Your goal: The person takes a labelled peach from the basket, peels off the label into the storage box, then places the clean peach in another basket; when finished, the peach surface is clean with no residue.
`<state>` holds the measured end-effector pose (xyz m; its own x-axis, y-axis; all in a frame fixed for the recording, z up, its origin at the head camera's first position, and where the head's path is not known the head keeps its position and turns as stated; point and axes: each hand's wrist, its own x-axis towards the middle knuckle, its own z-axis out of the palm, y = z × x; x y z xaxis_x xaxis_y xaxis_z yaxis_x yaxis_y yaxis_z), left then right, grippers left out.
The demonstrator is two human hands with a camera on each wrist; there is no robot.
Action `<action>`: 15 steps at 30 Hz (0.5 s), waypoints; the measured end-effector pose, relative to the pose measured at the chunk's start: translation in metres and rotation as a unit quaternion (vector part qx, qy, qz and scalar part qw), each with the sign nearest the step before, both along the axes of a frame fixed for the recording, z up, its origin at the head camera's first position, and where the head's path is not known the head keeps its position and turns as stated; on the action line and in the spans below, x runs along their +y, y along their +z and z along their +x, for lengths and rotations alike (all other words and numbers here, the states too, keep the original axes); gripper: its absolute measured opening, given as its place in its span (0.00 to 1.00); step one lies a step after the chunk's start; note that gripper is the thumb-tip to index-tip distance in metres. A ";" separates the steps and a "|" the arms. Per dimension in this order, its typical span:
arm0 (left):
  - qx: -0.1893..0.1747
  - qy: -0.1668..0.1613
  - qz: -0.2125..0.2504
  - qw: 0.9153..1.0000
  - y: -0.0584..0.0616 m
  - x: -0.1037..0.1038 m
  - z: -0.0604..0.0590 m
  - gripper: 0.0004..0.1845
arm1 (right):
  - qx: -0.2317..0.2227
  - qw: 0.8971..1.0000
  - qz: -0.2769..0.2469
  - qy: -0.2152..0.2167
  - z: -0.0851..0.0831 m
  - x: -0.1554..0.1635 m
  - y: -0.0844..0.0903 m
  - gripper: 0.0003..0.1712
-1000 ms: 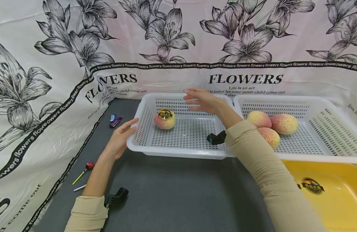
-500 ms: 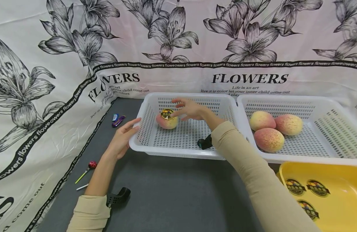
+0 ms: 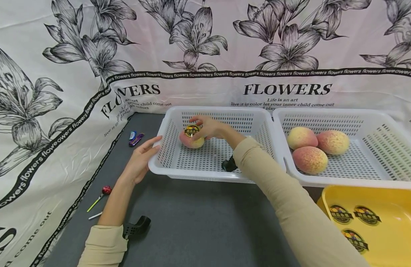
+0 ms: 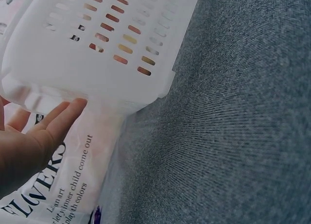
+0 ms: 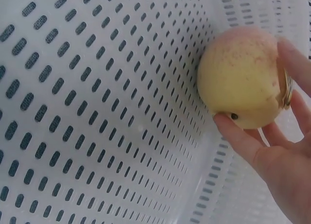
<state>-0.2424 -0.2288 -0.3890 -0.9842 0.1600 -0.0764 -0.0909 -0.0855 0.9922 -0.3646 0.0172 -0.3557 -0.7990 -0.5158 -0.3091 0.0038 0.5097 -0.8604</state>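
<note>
Resting on grey table (image 3: 199, 222): left forearm in beige sleeve, extended forward. Left hand (image 3: 138, 161) flat, fingers straight and released, fingertips (image 4: 73, 107) touching outer left rim of near white basket (image 3: 165, 168). Right arm crossing over basket's front rim, elbow bent, wrist angled left. Right hand (image 3: 209, 128) curled around peach (image 3: 191, 138), thumb below, fingers (image 5: 296, 59) over sticker side; peach sits on basket floor, back left area. Farther right: second basket (image 3: 375, 181) holding three peaches (image 3: 312, 146).
</note>
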 end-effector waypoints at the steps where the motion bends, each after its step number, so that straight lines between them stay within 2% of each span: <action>1: -0.001 0.000 0.000 1.000 0.000 0.000 0.000 0.26 | 0.006 1.000 0.005 0.004 0.000 -0.001 0.000 0.46; 8: -0.002 -0.005 -0.001 1.000 0.001 0.000 -0.001 0.26 | 0.024 0.999 0.042 0.016 0.001 -0.004 -0.001 0.47; 15: -0.002 0.000 -0.003 1.000 0.000 0.001 -0.001 0.26 | 0.007 0.999 0.037 -0.004 0.002 -0.008 -0.005 0.45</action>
<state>-0.2430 -0.2282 -0.3890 -0.9839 0.1594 -0.0804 -0.0940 -0.0802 0.9923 -0.3624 0.0091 -0.3608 -0.8077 -0.4852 -0.3350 -0.0033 0.5719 -0.8203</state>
